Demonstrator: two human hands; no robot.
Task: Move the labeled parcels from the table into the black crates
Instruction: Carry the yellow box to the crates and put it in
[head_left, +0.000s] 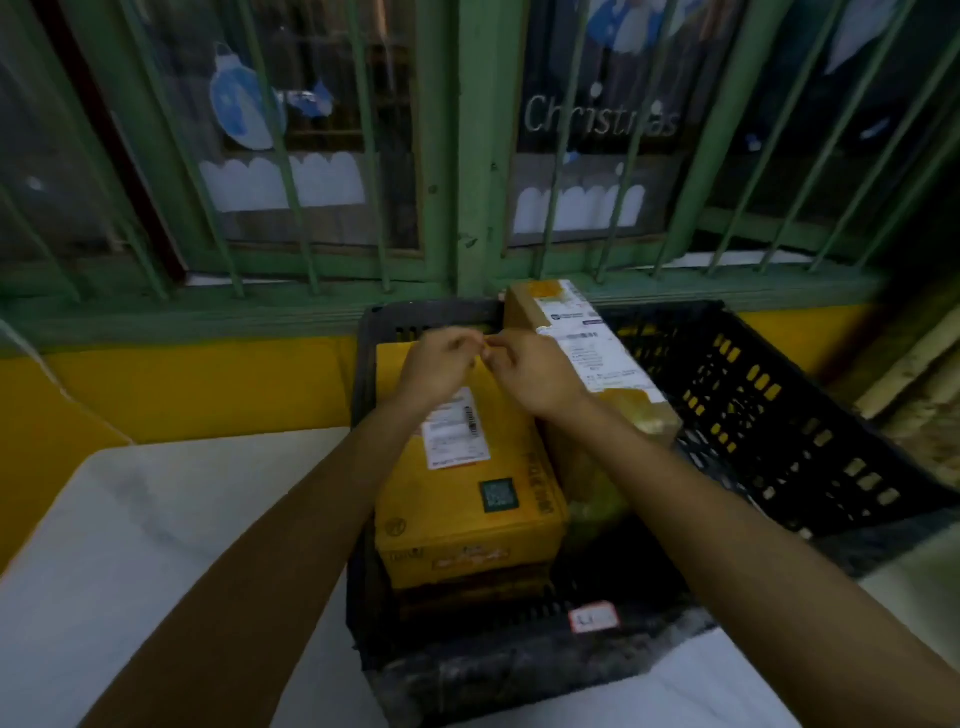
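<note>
Blur hides whether left hand (441, 366) and right hand (535, 371), fingertips meeting above yellow parcel (462, 509), pinch anything.

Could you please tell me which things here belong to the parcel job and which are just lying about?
Job: yellow parcel, brown parcel, black crate, second black crate, table.
Lying about: Christmas window decorations, green window bars.
</note>
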